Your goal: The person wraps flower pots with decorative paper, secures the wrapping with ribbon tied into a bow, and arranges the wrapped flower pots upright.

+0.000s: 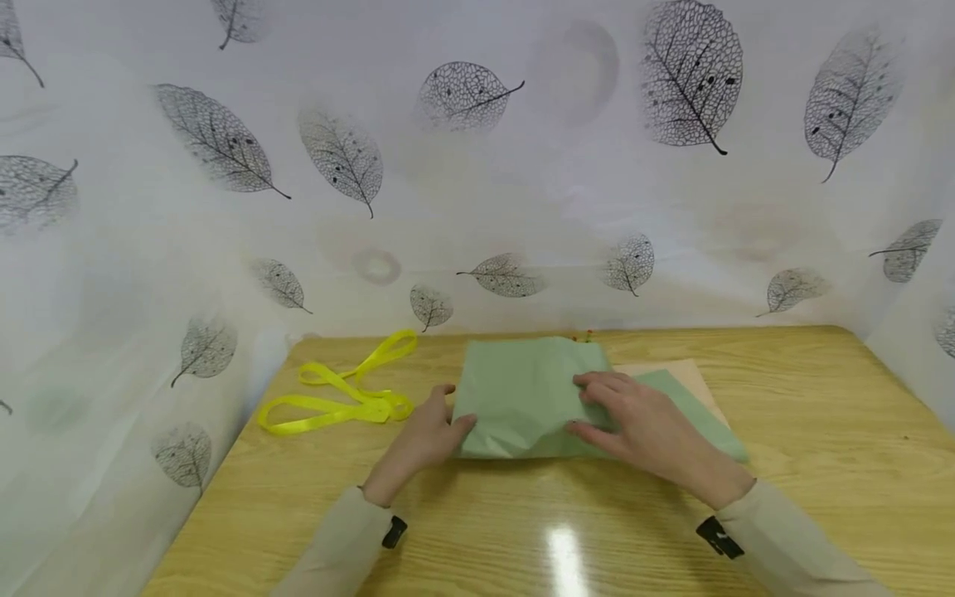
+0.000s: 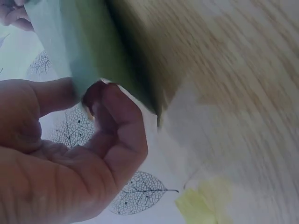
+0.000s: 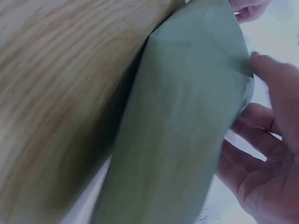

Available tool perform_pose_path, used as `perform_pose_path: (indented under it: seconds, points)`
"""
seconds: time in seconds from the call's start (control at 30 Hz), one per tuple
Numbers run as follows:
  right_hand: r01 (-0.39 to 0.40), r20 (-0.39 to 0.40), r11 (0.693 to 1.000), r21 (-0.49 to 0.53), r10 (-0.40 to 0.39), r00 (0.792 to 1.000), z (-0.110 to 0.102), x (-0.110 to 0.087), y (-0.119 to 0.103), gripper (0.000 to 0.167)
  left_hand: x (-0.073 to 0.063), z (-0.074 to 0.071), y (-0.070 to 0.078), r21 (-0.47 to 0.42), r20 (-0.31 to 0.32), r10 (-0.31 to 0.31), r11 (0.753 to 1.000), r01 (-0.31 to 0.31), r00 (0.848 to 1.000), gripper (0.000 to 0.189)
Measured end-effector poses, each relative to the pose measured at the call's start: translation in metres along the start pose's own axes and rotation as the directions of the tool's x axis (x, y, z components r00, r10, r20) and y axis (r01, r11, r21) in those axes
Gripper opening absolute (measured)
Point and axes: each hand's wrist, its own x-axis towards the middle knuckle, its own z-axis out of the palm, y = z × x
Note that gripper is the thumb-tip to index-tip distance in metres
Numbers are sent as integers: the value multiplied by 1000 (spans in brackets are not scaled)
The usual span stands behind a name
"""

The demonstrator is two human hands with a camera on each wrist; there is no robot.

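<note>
Left hand [image 1: 429, 433] pinches green paper [image 1: 522, 390] at its left edge; right hand [image 1: 637, 414] rests on its right part, fingers loosely spread. Paper sits mid-bench [image 1: 828, 464]. Peach sheet [image 1: 697, 383] right, yellow ribbon [image 1: 321, 405] left. Risk: folds may spring open if right fingers lift; tugging left could crease or tear it.

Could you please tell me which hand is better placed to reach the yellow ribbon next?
Probably the left hand: it is nearer the ribbon, though it pinches the paper by its left edge; the right hand touches the paper farther away.
</note>
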Motion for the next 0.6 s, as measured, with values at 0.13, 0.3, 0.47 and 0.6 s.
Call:
perform_pose_path:
  seconds: [0.13, 0.3, 0.47, 0.6]
  points:
    - [24, 17, 999, -39, -23, 1000, -1, 3, -2, 38, -5, -1, -5, -13, -4, -34, 999, 34, 999, 82]
    - [57, 60, 993, -107, -51, 997, 0, 7, -5, 43, -21, -9, -15, -33, 83, -105, 994, 108, 991, 99]
    - [113, 86, 980, -165, -100, 991, 4, 8, -4, 40, -28, -8, -15, -258, 191, -197, 935, 242, 962, 94]
    - [154, 97, 970, -190, -137, 986, 6, 12, -5, 40, -25, 5, -17, -454, 205, -202, 847, 276, 958, 85]
